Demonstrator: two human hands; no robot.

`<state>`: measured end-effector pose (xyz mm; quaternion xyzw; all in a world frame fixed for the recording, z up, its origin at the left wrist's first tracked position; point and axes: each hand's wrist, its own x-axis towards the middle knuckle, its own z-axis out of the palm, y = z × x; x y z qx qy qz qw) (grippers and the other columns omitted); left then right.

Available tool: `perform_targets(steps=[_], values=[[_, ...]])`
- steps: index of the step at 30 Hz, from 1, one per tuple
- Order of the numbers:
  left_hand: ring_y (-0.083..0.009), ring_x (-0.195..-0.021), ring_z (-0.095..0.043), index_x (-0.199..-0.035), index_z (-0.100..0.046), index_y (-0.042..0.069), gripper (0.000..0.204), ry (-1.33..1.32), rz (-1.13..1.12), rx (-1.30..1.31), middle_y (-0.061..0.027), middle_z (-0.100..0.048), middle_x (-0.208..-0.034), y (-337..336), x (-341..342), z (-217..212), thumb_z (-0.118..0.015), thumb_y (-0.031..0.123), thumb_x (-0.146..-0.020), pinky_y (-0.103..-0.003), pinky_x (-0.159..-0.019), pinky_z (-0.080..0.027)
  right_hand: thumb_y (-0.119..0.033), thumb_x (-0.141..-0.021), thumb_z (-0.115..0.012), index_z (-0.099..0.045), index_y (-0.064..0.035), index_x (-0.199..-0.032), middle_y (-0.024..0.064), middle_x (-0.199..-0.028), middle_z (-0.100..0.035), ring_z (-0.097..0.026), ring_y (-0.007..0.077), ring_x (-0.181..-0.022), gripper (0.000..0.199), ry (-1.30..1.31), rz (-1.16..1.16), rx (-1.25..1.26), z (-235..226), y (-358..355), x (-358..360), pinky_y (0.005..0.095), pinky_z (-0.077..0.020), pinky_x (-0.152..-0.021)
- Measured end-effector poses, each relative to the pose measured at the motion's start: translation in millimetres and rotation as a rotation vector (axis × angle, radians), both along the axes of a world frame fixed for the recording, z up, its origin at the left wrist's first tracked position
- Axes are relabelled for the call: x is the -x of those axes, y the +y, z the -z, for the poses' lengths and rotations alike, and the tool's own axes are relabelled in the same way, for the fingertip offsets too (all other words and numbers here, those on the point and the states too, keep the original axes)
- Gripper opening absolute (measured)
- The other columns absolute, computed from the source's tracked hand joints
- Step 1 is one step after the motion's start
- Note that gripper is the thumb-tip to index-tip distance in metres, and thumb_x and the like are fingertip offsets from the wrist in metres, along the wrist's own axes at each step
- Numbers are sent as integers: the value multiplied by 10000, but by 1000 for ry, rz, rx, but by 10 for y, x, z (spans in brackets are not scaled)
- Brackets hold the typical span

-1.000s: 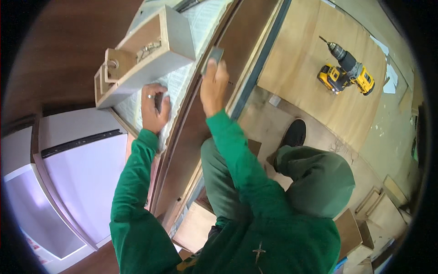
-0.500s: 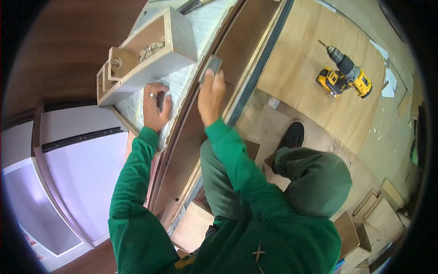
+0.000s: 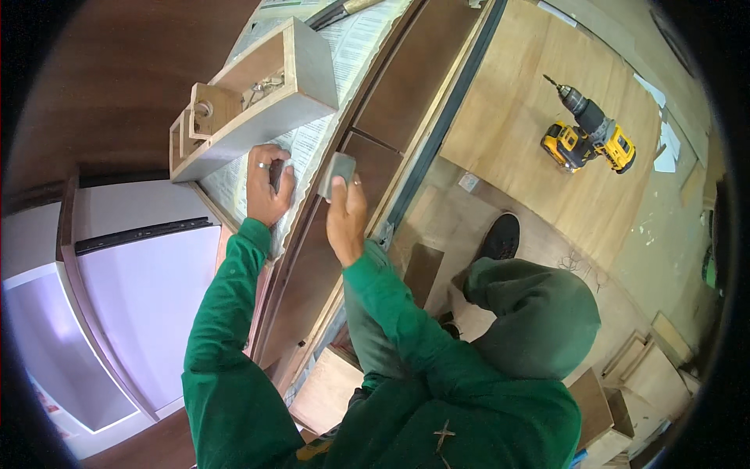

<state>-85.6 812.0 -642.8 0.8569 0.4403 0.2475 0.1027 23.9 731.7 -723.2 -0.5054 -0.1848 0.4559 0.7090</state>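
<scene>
My right hand is closed round a flat grey block that looks like a sanding block. It holds the block against the edge of the dark brown cabinet panel. My left hand, with a ring on one finger, rests on printed paper. Its fingers are curled, with the thumb apart from them, and I see nothing held in it. Just beyond that hand stands a narrow wooden box with small metal pieces and a roll of tape in its compartments.
A yellow and black cordless drill lies on a plywood sheet at the right. Brush-like tools lie at the top of the paper. White cabinet panels are on the left, wooden offcuts at lower right.
My right hand has slid the grey block nearer to me and slightly left along the brown edge. My left hand has stayed almost still.
</scene>
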Motion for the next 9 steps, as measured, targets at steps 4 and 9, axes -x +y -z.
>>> perform_targets(steps=[4, 9], values=[[-281, -937, -522, -986, -544, 15, 178, 51, 7, -16, -147, -516, -994, -21, -39, 13, -566, 26, -810, -341, -875, -422, -245, -949, -510, -599, 18, -1183, 74, -1076, -619, -560, 166, -983, 363, 297, 43, -49, 97, 10, -531, 296, -417, -921], [-285, -978, -518, -1021, -546, 23, 229, -10, -29, 78, -144, -515, -1039, -24, -8, 10, -596, 56, -800, -347, -901, -411, -312, -947, -484, -601, 16, -1127, 83, -996, -615, -517, 185, -932, 392, 431, -102, -78, -149, 282, -651, 319, -386, -898]])
